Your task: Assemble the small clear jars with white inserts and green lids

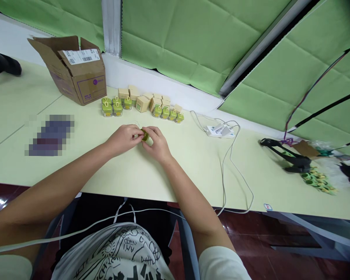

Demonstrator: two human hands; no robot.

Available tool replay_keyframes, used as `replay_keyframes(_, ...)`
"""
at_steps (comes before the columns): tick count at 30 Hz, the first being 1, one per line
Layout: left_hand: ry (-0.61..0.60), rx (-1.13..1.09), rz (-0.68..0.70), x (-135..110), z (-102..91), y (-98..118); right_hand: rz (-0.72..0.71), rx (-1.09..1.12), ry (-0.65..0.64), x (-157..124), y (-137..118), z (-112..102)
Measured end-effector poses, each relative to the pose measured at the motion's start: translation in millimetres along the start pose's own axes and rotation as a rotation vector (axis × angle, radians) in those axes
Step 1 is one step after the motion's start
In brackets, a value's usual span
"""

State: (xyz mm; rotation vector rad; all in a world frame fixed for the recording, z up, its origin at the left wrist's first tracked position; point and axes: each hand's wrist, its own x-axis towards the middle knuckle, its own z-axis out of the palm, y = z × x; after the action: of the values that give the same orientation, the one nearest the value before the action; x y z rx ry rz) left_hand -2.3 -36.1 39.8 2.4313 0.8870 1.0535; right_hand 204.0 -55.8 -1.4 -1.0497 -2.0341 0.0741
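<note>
My left hand [125,138] and my right hand [156,143] meet over the pale table [192,155], fingers pinched together on a small green round item [145,135] between them. Most of that item is hidden by my fingers. Behind my hands stands a row of small green items in clear boxes [112,107] and several small tan cartons [142,103], with more green boxed items [168,113] to their right.
An open cardboard box [76,70] sits at the back left. A white power strip [220,131] with trailing cables lies to the right. Black tools [291,157] and a pile of green pieces [317,181] lie at the far right. A blurred patch [51,134] covers something at left.
</note>
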Motion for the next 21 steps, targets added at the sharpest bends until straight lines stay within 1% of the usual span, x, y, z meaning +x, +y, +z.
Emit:
replay_keyframes(7, -0.029, 0.028, -0.016, 0.2, -0.3, 0.4, 0.002, -0.001, -0.023, 0.6, -0.5, 0.0)
replay_keyframes(13, 0.014, 0.02, -0.015, -0.7, 0.1, -2.9, -0.031, 0.0, 0.007, 0.7, -4.1, -0.8)
replay_keyframes(21, 0.108, -0.18, -0.052, 0.2, 2.7, -3.2, -0.045, 0.049, 0.081, 1.7, -10.2, -3.1)
